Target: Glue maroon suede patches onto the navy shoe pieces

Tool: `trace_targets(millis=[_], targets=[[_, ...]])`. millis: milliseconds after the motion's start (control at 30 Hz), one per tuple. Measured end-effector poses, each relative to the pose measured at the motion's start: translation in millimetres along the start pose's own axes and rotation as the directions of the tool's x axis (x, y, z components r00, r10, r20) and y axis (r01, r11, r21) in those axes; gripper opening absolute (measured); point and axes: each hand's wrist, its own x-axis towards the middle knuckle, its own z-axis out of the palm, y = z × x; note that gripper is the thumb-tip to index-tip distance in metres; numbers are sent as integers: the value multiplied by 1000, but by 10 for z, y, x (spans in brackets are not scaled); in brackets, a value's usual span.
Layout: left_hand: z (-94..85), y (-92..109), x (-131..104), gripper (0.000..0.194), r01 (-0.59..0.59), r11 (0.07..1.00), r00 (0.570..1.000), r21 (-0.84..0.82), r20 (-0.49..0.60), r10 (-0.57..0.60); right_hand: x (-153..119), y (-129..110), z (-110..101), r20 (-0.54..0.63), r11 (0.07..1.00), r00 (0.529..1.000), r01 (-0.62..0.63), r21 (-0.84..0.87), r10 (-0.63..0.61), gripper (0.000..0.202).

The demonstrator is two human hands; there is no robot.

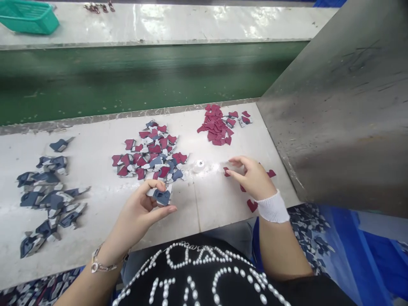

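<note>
My left hand (145, 208) grips a small blue-grey and white plastic part (162, 196) between thumb and fingers, above the near edge of the table. To the right, my right hand (251, 176) is over the table with thumb and forefinger apart. A small maroon piece (226, 171) shows at its thumb tip; whether the thumb touches it I cannot tell. Other loose maroon pieces, one of them a curved piece (252, 205), lie around and partly under this hand. Between the hands stands a small clear round fixture (199, 164) with a metal tip.
A heap of parts with maroon faces (154, 148) lies beyond my left hand. Blue-grey parts (54, 199) are spread at the left. A maroon pile (216, 125) sits at the back. A metal panel (344, 114) borders the right; a green basket (30, 17) stands on the far ledge.
</note>
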Motion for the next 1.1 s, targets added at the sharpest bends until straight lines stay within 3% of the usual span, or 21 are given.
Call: trace_targets(millis=[133,333,567,733,900,1033,1100], targets=[[64,15,14,29,-15,1000,998,6,57,15,1,162,-23,60,984,990,-116,-132,124,25],[162,53,12,28,-97,994,993,-60,63,100,49,-20,102,123,980,980,-138,-142,156,23],[139,38,-26,36,-253,967,964,-24,-92,250,-226,-364,-32,192,993,981,-51,106,30,14],[131,31,-30,35,-369,927,917,65,-137,375,-404,-681,-106,330,947,939,-11,322,-102,18],[116,6,-36,34,-464,876,863,135,-155,481,-417,-894,-71,391,891,907,-41,451,-156,11],[96,-32,-45,35,-484,844,830,231,-183,527,-379,-1012,0,427,861,893,-99,499,-144,18],[89,-54,-47,35,-488,830,815,268,-201,544,-353,-1072,35,439,842,882,-100,531,-172,10]])
